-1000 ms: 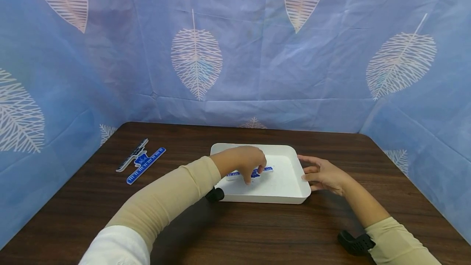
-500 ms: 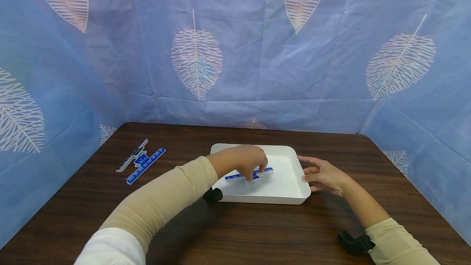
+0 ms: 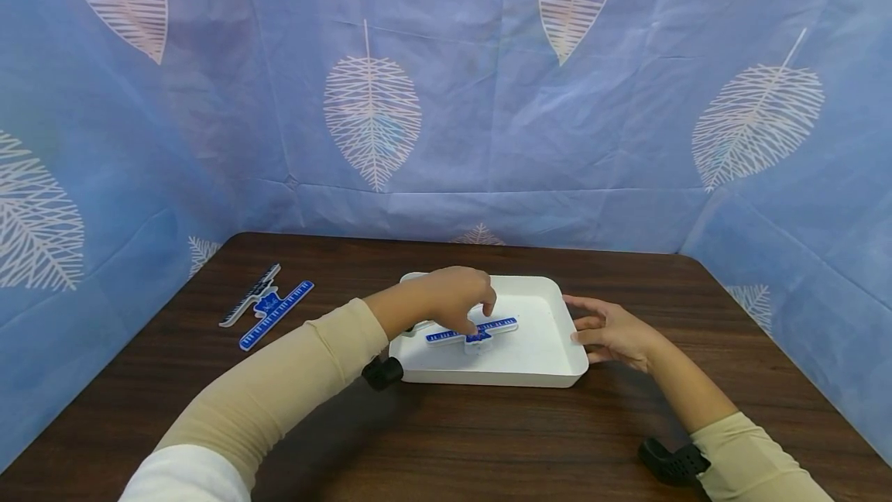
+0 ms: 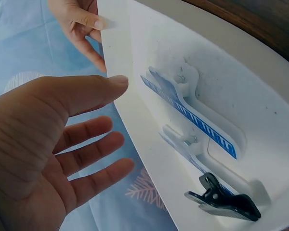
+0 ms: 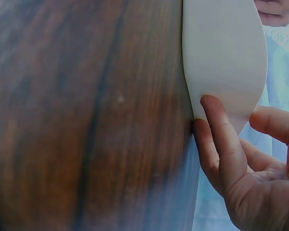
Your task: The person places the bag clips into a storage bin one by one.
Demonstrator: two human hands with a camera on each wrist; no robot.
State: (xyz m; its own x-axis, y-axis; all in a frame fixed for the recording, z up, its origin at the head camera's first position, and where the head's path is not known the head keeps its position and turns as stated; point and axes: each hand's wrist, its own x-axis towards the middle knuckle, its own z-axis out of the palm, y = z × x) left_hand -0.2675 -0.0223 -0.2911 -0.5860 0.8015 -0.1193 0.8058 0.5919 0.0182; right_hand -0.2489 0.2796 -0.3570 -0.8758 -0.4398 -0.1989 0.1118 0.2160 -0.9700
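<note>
My left hand point(image 3: 456, 299) hovers over the white tray point(image 3: 540, 366), thumb and fingers spread apart, holding nothing. Just below its fingertips a blue-and-white piano-key page clip point(image 3: 477, 335) lies in the tray. The left wrist view shows a second such page clip point(image 4: 195, 154) beside the first, and a black clip point(image 4: 226, 202) close to the tray's end; my arm mostly hides these two in the head view. My right hand point(image 3: 616, 335) rests its fingertips against the tray's right outer wall, its thumb at the rim point(image 5: 260, 103).
On the left of the dark wooden table point(image 3: 488, 440) lie a black-and-white piano-key clip point(image 3: 251, 297) and a blue piano-key clip point(image 3: 279, 312), close together. A blue leaf-patterned cloth point(image 3: 446, 138) stands behind the table and along its sides.
My left hand has let go of the blue-and-white page clip and drawn back up and left. The page clip stays lying in the tray. My right hand keeps its place.
</note>
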